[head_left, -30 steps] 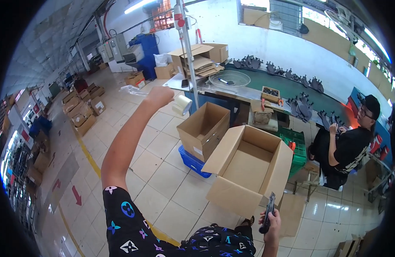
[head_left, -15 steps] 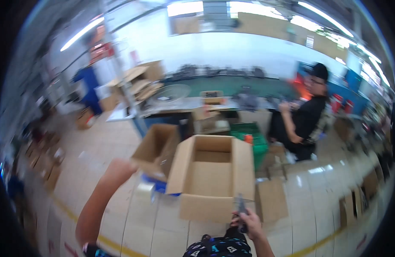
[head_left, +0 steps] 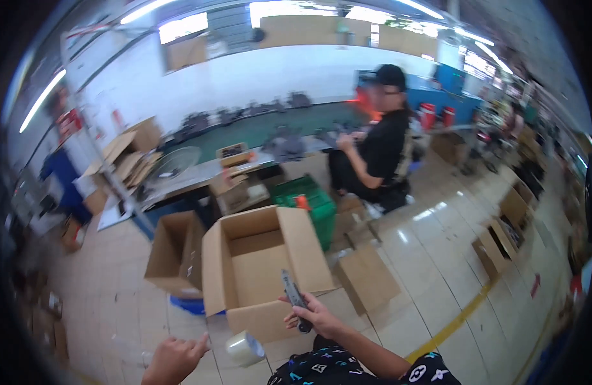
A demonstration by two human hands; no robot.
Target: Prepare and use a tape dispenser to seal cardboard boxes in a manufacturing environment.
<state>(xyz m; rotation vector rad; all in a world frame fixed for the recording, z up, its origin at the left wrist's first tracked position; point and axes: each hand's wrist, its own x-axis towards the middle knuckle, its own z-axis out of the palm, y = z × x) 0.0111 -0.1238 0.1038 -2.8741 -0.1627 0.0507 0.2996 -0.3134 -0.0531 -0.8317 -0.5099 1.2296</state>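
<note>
An open cardboard box (head_left: 257, 256) stands in front of me with its flaps folded out and its bare bottom showing. In my right hand (head_left: 315, 314) is a grey utility knife (head_left: 292, 292), tip upward, above the box's near flap. My left hand (head_left: 177, 359) is lower left, its index finger stretched out and the other fingers curled. Beside that fingertip is a roll of clear tape (head_left: 239, 350), slightly blurred and apart from the visible fingers. Whether a clear strip joins the roll to the hand cannot be made out.
A taller open carton (head_left: 174, 253) stands left of the box. Behind are a green crate (head_left: 318, 212) and a long workbench (head_left: 212, 151) with dark parts. A seated person (head_left: 386, 141) works there. Flattened cardboard (head_left: 368, 277) lies on the tiles at right.
My view has swung right, so the box sits further left. My left hand has dropped from beside the taller carton, and the tape roll has come lower and nearer. The knife stays in my right hand.
</note>
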